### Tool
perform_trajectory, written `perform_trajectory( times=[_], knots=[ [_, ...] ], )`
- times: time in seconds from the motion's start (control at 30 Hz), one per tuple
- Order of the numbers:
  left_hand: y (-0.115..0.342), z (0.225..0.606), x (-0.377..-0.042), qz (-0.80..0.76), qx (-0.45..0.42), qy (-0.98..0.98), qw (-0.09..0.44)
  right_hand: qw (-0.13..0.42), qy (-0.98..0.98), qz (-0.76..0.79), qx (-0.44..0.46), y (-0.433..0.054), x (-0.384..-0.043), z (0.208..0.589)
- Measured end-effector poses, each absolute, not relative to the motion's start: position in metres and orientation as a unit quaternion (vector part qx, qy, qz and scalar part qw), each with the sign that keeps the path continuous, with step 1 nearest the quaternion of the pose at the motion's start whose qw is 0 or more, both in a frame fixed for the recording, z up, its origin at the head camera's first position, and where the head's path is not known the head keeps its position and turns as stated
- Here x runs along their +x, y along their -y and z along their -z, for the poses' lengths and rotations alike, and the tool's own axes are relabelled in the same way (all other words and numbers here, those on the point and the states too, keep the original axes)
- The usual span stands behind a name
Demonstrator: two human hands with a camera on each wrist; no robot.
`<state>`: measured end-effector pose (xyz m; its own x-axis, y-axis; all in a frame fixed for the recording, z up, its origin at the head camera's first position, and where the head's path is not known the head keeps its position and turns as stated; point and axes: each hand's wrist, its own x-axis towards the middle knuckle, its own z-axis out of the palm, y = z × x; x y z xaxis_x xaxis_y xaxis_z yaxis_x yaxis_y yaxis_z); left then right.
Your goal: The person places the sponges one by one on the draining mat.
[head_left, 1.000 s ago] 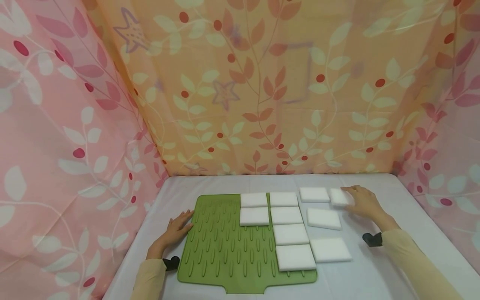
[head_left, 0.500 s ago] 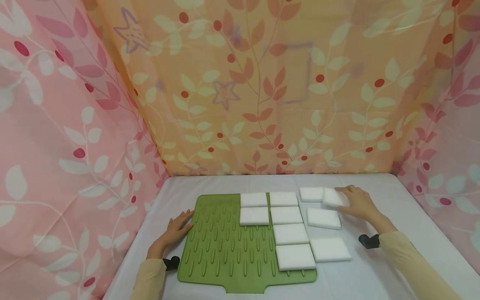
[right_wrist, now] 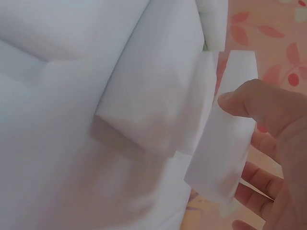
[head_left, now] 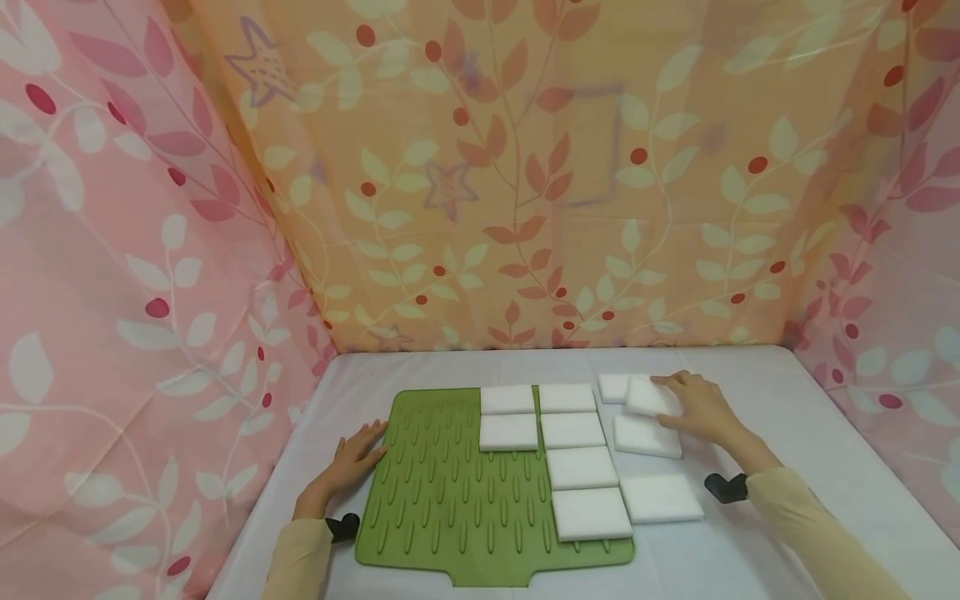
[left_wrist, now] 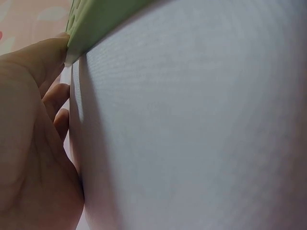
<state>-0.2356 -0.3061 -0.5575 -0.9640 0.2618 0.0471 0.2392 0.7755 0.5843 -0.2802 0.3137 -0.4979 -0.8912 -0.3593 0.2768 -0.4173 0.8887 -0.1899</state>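
Note:
My right hand (head_left: 701, 406) pinches a white rectangular sponge (head_left: 647, 397) at its right end. The right wrist view shows the thumb on one broad face of the sponge (right_wrist: 223, 148) and fingers behind it, held up off the table. A green ridged mat (head_left: 442, 500) lies on the white table. Two white sponges (head_left: 508, 433) sit in one column at its far side, and several more line its right side (head_left: 581, 468). My left hand (head_left: 350, 461) rests with relaxed fingers at the mat's left edge; in the left wrist view the thumb touches the mat's rim (left_wrist: 103, 26).
Right of the mat lie three loose sponges: one at the back (head_left: 612, 389), partly hidden by the held one, one in the middle (head_left: 645, 439) and one nearer (head_left: 662, 498). Floral cloth walls (head_left: 517, 208) close in the back and sides of the table (head_left: 780, 383).
My right hand has moved left with the sponge, carrying it off its spot so it overlaps the back and middle loose sponges in view. The left hand and mat stay put.

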Motion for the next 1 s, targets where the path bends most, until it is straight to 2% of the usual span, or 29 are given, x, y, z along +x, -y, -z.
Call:
perform_trajectory(
  times=[0.77,1.0],
  knots=[
    [0.306,0.558,-0.236,-0.305,0.133,-0.943,0.014,0.113,0.946,-0.18,0.244,-0.274,-0.266,0.496],
    [0.306,0.56,-0.235,-0.316,0.142,-0.938,-0.003,0.117,0.941,-0.189,0.255,-0.266,-0.264,0.497]
  ],
)
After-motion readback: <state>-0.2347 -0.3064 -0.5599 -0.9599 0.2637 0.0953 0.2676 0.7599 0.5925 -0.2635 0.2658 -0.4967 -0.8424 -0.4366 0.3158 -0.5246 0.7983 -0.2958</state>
